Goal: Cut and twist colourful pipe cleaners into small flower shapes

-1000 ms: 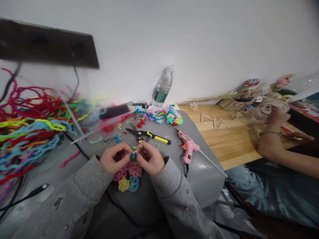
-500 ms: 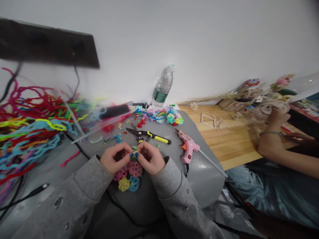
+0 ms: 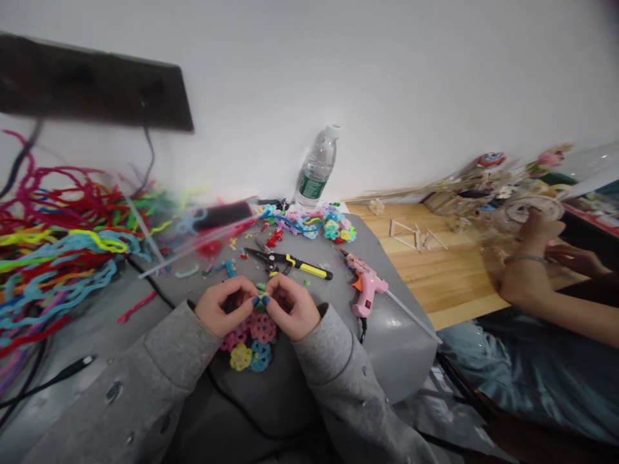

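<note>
My left hand and my right hand meet above the grey table, thumbs and fingers pinched together. Between the fingertips is a small green and yellow pipe-cleaner flower, partly covered by the fingers. Below it, joined pipe-cleaner flowers in pink, yellow and blue show under the hands. Whether the held flower is attached to them I cannot tell. Just beyond the fingers lie black and yellow pliers. To the right of my right hand is a pink hot glue gun with a glue stick in its back.
Loose pipe cleaners heap up at the left, near cables. A water bottle stands by the wall, with more pipe-cleaner flowers before it. At the right, a co-worker's arm reaches over a wooden board with thin sticks.
My hands stay in nearly the same pinch on the green and yellow flower. At the right, the co-worker's lower hand has shifted slightly.
</note>
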`<state>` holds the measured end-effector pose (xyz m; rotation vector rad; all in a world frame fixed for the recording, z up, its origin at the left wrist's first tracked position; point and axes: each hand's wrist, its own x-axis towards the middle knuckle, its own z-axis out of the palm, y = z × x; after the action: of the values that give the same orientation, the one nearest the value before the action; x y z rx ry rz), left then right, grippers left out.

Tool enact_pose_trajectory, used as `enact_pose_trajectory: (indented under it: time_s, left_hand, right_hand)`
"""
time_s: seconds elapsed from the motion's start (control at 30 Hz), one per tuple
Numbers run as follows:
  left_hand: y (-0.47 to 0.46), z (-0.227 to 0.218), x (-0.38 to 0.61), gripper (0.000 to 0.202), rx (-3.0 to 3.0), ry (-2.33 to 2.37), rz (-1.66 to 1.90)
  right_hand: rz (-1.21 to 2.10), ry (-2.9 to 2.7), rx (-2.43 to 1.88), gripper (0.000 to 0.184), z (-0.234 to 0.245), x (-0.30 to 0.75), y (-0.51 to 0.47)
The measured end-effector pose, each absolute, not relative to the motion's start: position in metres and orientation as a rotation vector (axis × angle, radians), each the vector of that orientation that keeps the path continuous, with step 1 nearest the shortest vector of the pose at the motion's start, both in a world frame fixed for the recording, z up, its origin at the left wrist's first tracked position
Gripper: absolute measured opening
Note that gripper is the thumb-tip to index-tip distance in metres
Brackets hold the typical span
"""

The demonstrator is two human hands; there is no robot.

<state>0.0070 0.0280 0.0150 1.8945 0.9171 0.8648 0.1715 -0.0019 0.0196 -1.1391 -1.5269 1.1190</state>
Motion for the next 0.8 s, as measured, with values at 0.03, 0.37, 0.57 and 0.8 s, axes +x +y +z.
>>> enact_pose_trajectory:
  time_s: [0.03, 0.37, 0.57, 0.8]
  left_hand:
    - [0.0278, 0.0145, 0.0069, 0.016, 1.894, 0.913, 0.867]
    - [0.0280, 0.0161, 0.0076, 0.014, 1.912, 0.894, 0.885]
    - [0.0283, 0.0153, 0.0068, 0.015, 1.885, 0.957, 0.856]
    - [0.0277, 0.0168, 0.0069, 0.014, 1.846, 0.968, 0.863]
  right_hand:
    - [1.117, -1.529, -1.136, 0.009, 0.0195, 0.1715, -0.0020]
    - [1.120, -1.532, -1.147, 0.012, 0.0194, 0.1707, -0.0018]
    - [1.139, -1.535, -1.128, 0.015, 0.0193, 0.1718, -0.0025]
    - [1.144, -1.531, -1.135, 0.014, 0.0210, 0.1717, -0.0031]
